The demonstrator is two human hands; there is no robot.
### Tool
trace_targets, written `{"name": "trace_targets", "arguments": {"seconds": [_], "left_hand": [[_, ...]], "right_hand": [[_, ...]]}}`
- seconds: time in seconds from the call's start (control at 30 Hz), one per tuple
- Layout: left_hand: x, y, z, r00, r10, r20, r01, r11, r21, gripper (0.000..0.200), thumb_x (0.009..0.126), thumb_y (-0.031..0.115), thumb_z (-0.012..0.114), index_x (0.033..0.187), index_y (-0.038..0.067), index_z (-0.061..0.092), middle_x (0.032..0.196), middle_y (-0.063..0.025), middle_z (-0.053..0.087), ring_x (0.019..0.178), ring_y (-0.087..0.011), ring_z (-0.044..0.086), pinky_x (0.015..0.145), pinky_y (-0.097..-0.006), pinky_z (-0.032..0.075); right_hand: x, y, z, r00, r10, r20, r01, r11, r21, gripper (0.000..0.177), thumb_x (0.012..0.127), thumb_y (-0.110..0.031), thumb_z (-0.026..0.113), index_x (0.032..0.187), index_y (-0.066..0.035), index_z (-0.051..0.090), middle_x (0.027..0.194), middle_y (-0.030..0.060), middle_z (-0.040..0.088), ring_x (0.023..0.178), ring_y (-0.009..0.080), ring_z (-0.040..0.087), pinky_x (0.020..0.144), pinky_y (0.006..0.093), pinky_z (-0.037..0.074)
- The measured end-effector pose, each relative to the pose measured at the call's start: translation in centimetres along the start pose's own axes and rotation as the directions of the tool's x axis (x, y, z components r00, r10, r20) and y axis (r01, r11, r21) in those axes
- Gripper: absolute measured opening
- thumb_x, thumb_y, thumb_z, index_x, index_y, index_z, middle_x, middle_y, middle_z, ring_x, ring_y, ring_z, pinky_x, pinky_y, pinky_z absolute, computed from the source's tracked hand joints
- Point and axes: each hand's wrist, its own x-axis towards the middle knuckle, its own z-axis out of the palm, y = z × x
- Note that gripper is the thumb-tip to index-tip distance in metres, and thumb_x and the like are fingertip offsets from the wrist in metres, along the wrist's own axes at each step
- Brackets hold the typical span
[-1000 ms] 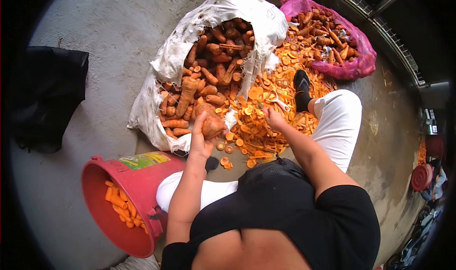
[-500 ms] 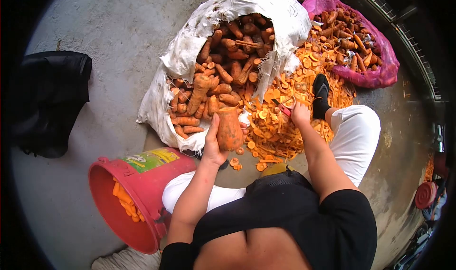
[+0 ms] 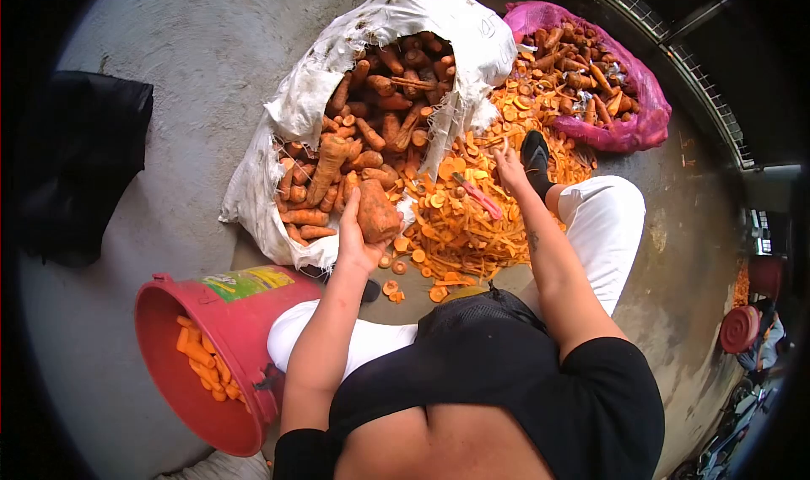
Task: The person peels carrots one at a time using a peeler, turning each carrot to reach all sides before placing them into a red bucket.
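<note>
1. At far left, a black, limp sheet-like item (image 3: 84, 168) lies against the pale grey floor (image 3: 198, 100).
2. Next comes a red plastic bucket (image 3: 274, 307) with a green and yellow label; its mouth faces left in the view, and smooth orange peeled carrots (image 3: 207, 362) lie inside. Whether it stands upright or leans is unclear.
3. Beyond it, a torn white woven sack (image 3: 261, 176) gapes open, full of rough, soil-stained unpeeled carrots (image 3: 337, 155).
4. Just in front of that opening, the left hand (image 3: 358, 245) grips a thick, stubby, brownish-orange carrot (image 3: 378, 213), raised above the floor.
5. To the right spreads a heap of orange peelings and round slices (image 3: 460, 248), with a small tool with a pinkish-red handle (image 3: 483, 200) lying on it.
6. The right hand (image 3: 510, 171) reaches over the heap, beside a black shoe (image 3: 535, 153); its fingers are too small to tell whether they hold anything.
7. Farther right, a bright pink mesh sack (image 3: 651, 113) holds more brownish-orange carrots (image 3: 582, 62).
</note>
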Motion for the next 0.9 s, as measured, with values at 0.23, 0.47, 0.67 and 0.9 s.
{"name": "trace_targets", "arguments": {"seconds": [0.23, 0.47, 0.67, 0.9], "left_hand": [[-2.0, 0.3, 0.4, 0.993, 0.042, 0.113, -0.049, 0.997, 0.060, 0.064, 0.086, 0.059, 0.052, 0.122, 0.007, 0.050, 0.102, -0.0161, 0.062, 0.085, -0.0282, 0.065, 0.075, -0.0413, 0.055], [-4.4, 0.2, -0.1, 0.984, 0.003, 0.180, -0.011, 0.999, 0.045, 0.060, 0.088, 0.059, 0.051, 0.124, 0.011, 0.050, 0.107, -0.0183, 0.062, 0.088, -0.0281, 0.065, 0.074, -0.0430, 0.056], [-4.8, -0.4, -1.6, 0.972, 0.014, 0.233, -0.018, 1.000, 0.015, 0.048, 0.093, 0.051, 0.045, 0.120, 0.012, 0.054, 0.102, -0.0104, 0.064, 0.089, -0.0236, 0.064, 0.075, -0.0412, 0.054], [-4.9, -1.1, -1.7, 0.959, -0.051, 0.280, 0.034, 0.997, 0.065, 0.045, 0.095, 0.050, 0.036, 0.101, 0.012, 0.061, 0.079, -0.0061, 0.066, 0.066, -0.0172, 0.063, 0.053, -0.0315, 0.050]], "right_hand": [[-8.1, -11.2, 0.3, 0.851, -0.407, 0.331, 0.403, 0.911, 0.085, 0.041, 0.099, -0.038, 0.045, 0.123, -0.007, 0.054, 0.093, 0.0126, 0.066, 0.088, 0.0213, 0.063, 0.077, 0.0333, 0.050], [-18.8, -21.0, 1.7, 0.761, -0.573, 0.304, 0.648, 0.694, -0.313, 0.043, 0.099, -0.036, 0.042, 0.078, -0.006, 0.063, 0.064, 0.0082, 0.061, 0.075, 0.0239, 0.062, 0.071, 0.0354, 0.046], [-20.9, -21.7, 6.6, 0.304, -0.935, 0.183, 0.876, 0.199, -0.439, 0.032, 0.089, -0.022, 0.058, 0.059, -0.013, 0.061, 0.053, 0.0008, 0.057, 0.053, 0.0193, 0.050, 0.058, 0.0336, 0.036], [-22.3, -23.8, 7.9, 0.038, -0.957, 0.287, 0.878, -0.105, -0.466, 0.029, 0.077, -0.017, 0.067, 0.051, -0.015, 0.053, 0.049, -0.0020, 0.051, 0.050, 0.0162, 0.047, 0.055, 0.0324, 0.035]]}}
